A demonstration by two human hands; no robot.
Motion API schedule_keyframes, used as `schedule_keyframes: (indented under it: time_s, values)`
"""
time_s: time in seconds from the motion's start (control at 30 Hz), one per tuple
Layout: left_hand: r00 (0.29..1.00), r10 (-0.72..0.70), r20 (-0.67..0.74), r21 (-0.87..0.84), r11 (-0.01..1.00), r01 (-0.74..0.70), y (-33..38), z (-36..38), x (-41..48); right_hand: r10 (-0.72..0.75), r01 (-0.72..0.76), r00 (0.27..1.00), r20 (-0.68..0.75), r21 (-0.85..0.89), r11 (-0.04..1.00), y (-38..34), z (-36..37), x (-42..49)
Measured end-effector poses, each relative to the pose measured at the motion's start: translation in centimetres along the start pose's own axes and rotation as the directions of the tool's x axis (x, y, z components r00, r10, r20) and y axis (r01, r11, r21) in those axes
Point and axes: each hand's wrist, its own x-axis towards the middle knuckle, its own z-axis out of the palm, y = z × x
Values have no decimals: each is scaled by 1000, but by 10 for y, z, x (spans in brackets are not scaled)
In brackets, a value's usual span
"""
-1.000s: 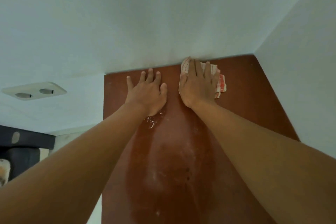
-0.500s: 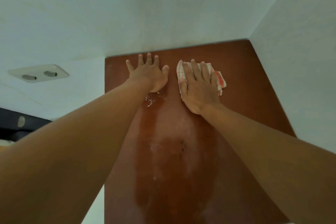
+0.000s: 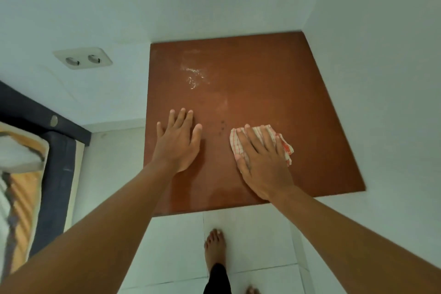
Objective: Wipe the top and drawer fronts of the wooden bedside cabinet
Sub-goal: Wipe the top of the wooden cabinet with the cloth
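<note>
The reddish-brown wooden top of the bedside cabinet [image 3: 274, 74] fills the middle of the head view, set into a corner of white walls. My right hand [image 3: 261, 162] presses flat on a red-and-white checked cloth [image 3: 284, 144] near the front right of the top. My left hand [image 3: 179, 141] lies flat on the wood to the left, fingers spread, holding nothing. A patch of shiny wet droplets [image 3: 194, 76] sits toward the back left. A few dark specks [image 3: 222, 125] lie between my hands. The drawer fronts are hidden below the top.
A double wall socket [image 3: 82, 60] sits on the wall left of the cabinet. A dark bed frame with bedding [image 3: 55, 162] is at the far left. My bare foot [image 3: 214, 247] stands on the white tiled floor in front.
Both hands slid from the back edge toward the front of the top, the cloth moving with my right hand. The view tilted down, showing the floor and my foot.
</note>
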Motion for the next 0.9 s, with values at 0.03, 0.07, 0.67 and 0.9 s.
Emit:
schedule_keyframes:
  time_s: [0.03, 0.07, 0.67, 0.9]
  values:
    - [1000, -15, -3, -12, 1000, 15, -2, 2, -15, -19, 19, 1000, -15, -7, 1000, 0, 3, -17]
    - [999, -32, -4, -23, 999, 32, -3, 4, -29, -39, 38, 999, -39, -10, 999, 1, 6, -34]
    - [995, -85, -41, -58, 995, 83, -18, -10, -91, -264, 348, 915, -304, 266, 899, 11, -19, -144]
    - [997, -18, -75, -82, 997, 12, -22, -65, -12, -69, 160, 968, -241, 386, 909, -21, -102, 52]
